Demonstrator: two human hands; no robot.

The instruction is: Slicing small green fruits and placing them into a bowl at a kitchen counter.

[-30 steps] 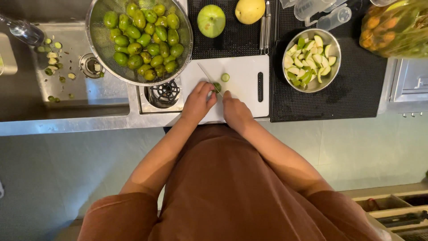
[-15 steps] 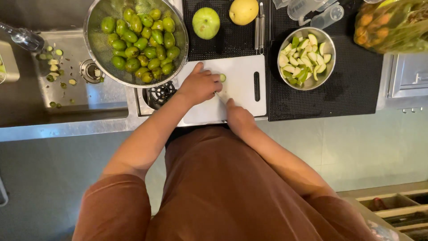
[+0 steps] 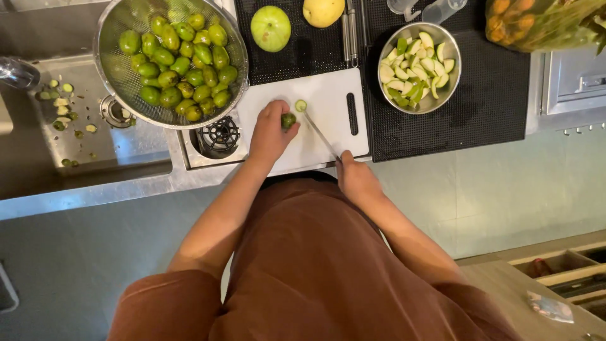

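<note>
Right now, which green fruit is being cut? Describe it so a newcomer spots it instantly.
Find the white cutting board at the counter's middle. On it, the left hand pinches one small green fruit, with a cut slice beside it. Unlike the whole fruits heaped in the metal colander, it sits alone on the board.

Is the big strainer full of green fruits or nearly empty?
Full. The strainer is heaped with small whole green fruits covering nearly its whole bottom, with only a little bare mesh at its upper left.
</note>
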